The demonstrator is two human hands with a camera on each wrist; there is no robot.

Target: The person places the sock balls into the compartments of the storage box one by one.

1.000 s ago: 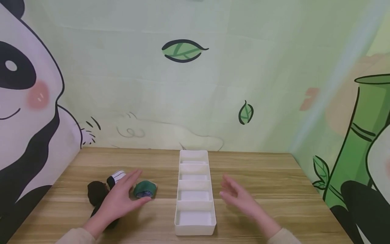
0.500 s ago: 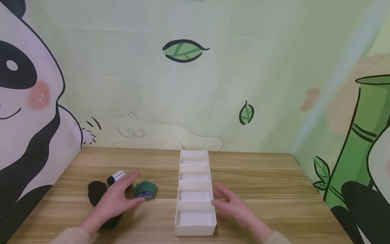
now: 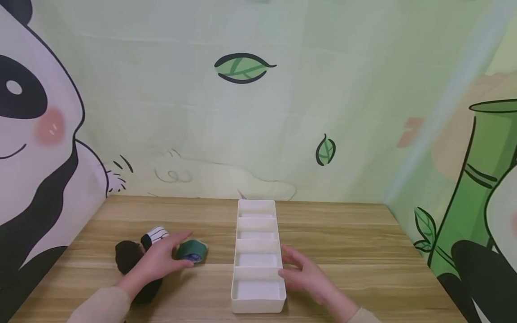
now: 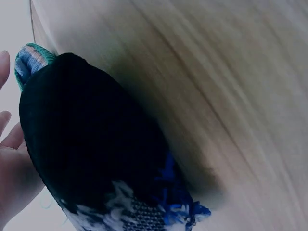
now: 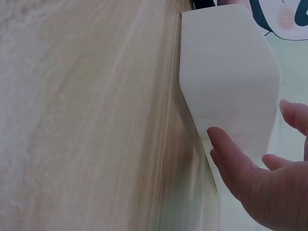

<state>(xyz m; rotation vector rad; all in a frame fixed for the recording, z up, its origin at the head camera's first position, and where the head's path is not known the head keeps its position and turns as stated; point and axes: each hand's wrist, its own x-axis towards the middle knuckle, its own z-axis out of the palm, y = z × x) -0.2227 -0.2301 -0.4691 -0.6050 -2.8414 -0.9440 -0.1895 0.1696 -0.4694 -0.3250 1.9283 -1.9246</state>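
Left hand (image 3: 163,261) spread beside the green roll (image 3: 193,248), between white box (image 3: 258,306) and left edge of tabletop (image 3: 343,229); right hand (image 3: 305,272) loosely spread at the box — contact uncertain. Dipping the left could drag the dark bundle (image 3: 148,292); pushing, skew the box.

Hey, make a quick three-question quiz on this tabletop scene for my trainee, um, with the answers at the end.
1. How many compartments does the white box have?
2. Where does the green roll lie? A: inside the box. B: left of the box. C: right of the box.
3. True or false: the right hand is nearer the box than the left hand.

Key: 1. Four. 2. B. 3. True.
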